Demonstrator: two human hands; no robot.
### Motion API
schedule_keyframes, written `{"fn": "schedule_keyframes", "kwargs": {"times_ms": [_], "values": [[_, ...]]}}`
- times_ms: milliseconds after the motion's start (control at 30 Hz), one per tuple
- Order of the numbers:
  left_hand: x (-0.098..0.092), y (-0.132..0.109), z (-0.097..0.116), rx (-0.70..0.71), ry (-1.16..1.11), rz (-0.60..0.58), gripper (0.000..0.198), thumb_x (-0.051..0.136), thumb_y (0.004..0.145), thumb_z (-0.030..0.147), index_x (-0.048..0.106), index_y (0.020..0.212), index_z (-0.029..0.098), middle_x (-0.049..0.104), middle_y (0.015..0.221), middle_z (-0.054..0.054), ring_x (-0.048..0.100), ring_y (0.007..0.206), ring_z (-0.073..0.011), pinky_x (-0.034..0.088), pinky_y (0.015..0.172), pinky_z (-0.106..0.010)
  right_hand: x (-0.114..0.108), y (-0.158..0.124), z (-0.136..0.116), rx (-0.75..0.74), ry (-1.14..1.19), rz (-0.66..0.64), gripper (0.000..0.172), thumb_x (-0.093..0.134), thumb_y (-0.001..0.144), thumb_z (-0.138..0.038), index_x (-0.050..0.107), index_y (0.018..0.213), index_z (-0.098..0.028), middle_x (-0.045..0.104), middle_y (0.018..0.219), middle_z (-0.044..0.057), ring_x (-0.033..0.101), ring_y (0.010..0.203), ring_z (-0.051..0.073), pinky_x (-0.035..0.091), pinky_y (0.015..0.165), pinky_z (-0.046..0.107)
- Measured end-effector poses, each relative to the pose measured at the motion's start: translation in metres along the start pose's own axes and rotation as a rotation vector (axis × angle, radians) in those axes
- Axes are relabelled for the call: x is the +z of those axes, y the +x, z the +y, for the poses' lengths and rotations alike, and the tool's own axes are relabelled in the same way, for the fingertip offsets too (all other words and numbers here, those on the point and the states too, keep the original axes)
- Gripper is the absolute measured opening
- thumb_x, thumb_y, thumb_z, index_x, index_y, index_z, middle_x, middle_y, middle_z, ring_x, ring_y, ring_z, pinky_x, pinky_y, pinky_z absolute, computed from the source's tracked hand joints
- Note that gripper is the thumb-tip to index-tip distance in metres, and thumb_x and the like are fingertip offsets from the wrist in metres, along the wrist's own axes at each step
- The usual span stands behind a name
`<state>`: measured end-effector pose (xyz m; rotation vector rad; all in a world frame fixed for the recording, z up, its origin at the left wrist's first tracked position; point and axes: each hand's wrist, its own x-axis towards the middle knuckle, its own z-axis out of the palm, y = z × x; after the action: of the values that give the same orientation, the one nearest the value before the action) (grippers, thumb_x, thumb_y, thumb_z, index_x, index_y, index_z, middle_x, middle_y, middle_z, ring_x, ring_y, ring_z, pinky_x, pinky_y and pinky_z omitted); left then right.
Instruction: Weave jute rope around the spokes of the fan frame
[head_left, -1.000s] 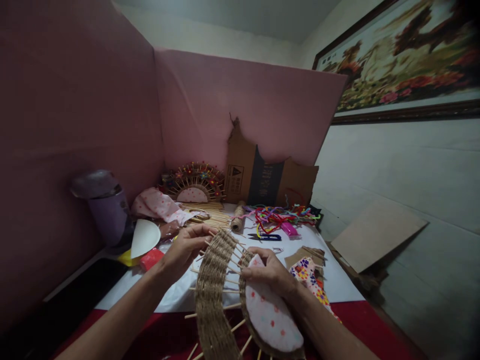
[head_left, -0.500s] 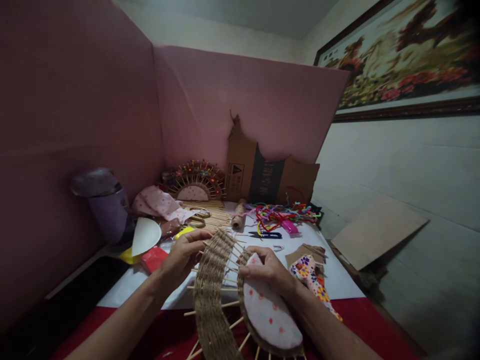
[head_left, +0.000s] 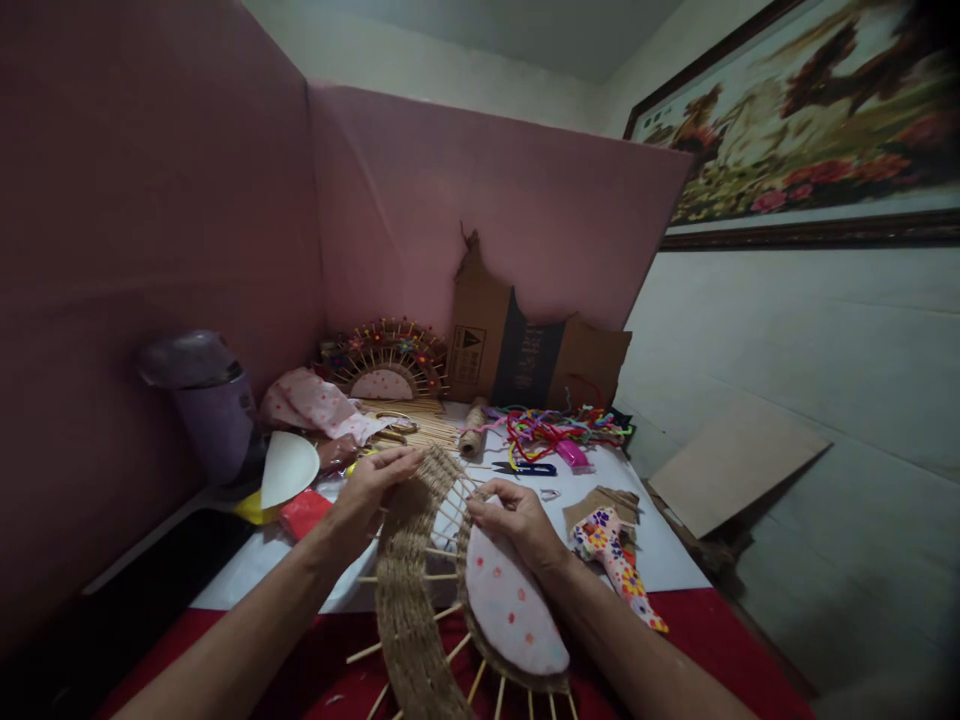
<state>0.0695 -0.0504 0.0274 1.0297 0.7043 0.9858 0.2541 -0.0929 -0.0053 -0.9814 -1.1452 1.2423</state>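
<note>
A purple cup stands by the left edge of the desk, with a white half-disc, a red packet and a spotted cloth beside it. Toward the far left corner, a decorated fan leans upright.

The left hand is nearly closed, thumb and bent fingers pinching the outer edge of the woven fan at its far end; its fingertips are partly hidden. The fan is held up tilted over the near edge of the desk, its lower end above the red cloth. Its long axis slants from the far left to the near right, the curved band and stick ends facing left and near, the straight side of its pad facing right.

The right hand is closed on the pad's far end, thumb in front, fingers curled.

Beyond it, toward the far edge, lie a twine roll, snips and tangled pipe cleaners. By the right edge, a flowered cloth rests on torn cardboard.
</note>
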Motion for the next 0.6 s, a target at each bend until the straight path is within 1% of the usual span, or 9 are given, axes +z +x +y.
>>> {"fn": "schedule_keyframes", "kwargs": {"times_ms": [67,167,233,267,333,367,433,500,600], "values": [[0.001,0.008,0.003,-0.002,0.061,0.007,0.023,0.069,0.062,0.031,0.064,0.077,0.014,0.064,0.064,-0.003,0.056,0.052,-0.0119,0.04,0.047,-0.021,0.003,0.0,-0.001,-0.013,-0.017,0.027,0.025,0.073,0.056,-0.034,0.057,0.061,-0.015,0.055,0.055,-0.003,0.042,0.048,0.008,0.032,0.05,0.022],[0.0,0.02,0.011,-0.024,0.12,-0.02,0.022,0.07,0.061,0.03,0.064,0.073,0.013,0.065,0.061,-0.003,0.057,0.052,-0.0124,0.04,0.047,-0.021,0.006,0.001,-0.007,-0.008,-0.064,0.029,0.023,0.069,0.062,-0.035,0.058,0.066,-0.015,0.054,0.058,-0.003,0.045,0.052,0.008,0.033,0.052,0.022],[-0.001,0.028,0.016,-0.058,0.151,-0.067,0.022,0.07,0.061,0.03,0.063,0.072,0.012,0.064,0.061,-0.003,0.057,0.05,-0.0125,0.04,0.047,-0.021,0.005,0.007,-0.014,-0.066,-0.101,0.016,0.022,0.067,0.066,-0.035,0.061,0.075,-0.016,0.057,0.069,-0.001,0.05,0.063,0.01,0.037,0.059,0.022],[-0.001,0.031,0.018,-0.079,0.159,-0.098,0.022,0.07,0.062,0.03,0.063,0.072,0.012,0.064,0.061,-0.003,0.057,0.05,-0.0126,0.04,0.047,-0.021,0.004,0.012,-0.018,-0.1,-0.101,0.009,0.024,0.066,0.067,-0.035,0.061,0.083,-0.017,0.058,0.076,0.0,0.052,0.069,0.011,0.039,0.063,0.022],[-0.001,0.036,0.019,-0.122,0.159,-0.166,0.022,0.069,0.063,0.031,0.063,0.072,0.012,0.064,0.062,-0.004,0.058,0.051,-0.0134,0.041,0.048,-0.022,0.002,0.023,-0.025,-0.14,-0.091,-0.001,0.031,0.061,0.071,-0.037,0.058,0.096,-0.021,0.058,0.086,0.001,0.053,0.073,0.012,0.041,0.061,0.023],[0.0,0.038,0.019,-0.14,0.156,-0.202,0.022,0.068,0.064,0.031,0.063,0.073,0.012,0.065,0.063,-0.005,0.058,0.053,-0.0139,0.041,0.05,-0.022,0.001,0.029,-0.027,-0.166,-0.087,-0.027,0.032,0.059,0.072,-0.038,0.056,0.1,-0.021,0.057,0.087,0.002,0.052,0.072,0.013,0.041,0.057,0.022],[0.001,0.042,0.017,-0.164,0.145,-0.268,0.021,0.068,0.065,0.031,0.064,0.073,0.012,0.065,0.067,-0.006,0.058,0.055,-0.0138,0.041,0.051,-0.022,-0.001,0.039,-0.027,-0.214,-0.088,-0.043,0.029,0.057,0.074,-0.038,0.057,0.097,-0.02,0.055,0.079,0.001,0.05,0.066,0.012,0.041,0.053,0.022],[0.003,0.045,0.013,-0.169,0.148,-0.317,0.02,0.068,0.065,0.03,0.065,0.073,0.012,0.065,0.067,-0.006,0.056,0.054,-0.0129,0.04,0.051,-0.022,-0.003,0.043,-0.023,-0.247,-0.11,0.006,0.022,0.059,0.073,-0.035,0.06,0.087,-0.019,0.054,0.072,0.0,0.048,0.061,0.011,0.04,0.052,0.022],[0.004,0.047,0.006,-0.18,0.167,-0.342,0.019,0.067,0.066,0.029,0.067,0.073,0.012,0.066,0.068,-0.006,0.055,0.054,-0.0129,0.038,0.05,-0.022,-0.006,0.041,-0.011,-0.257,-0.116,0.045,0.018,0.061,0.07,-0.029,0.061,0.084,-0.018,0.056,0.072,0.001,0.048,0.06,0.011,0.04,0.053,0.023]]}}
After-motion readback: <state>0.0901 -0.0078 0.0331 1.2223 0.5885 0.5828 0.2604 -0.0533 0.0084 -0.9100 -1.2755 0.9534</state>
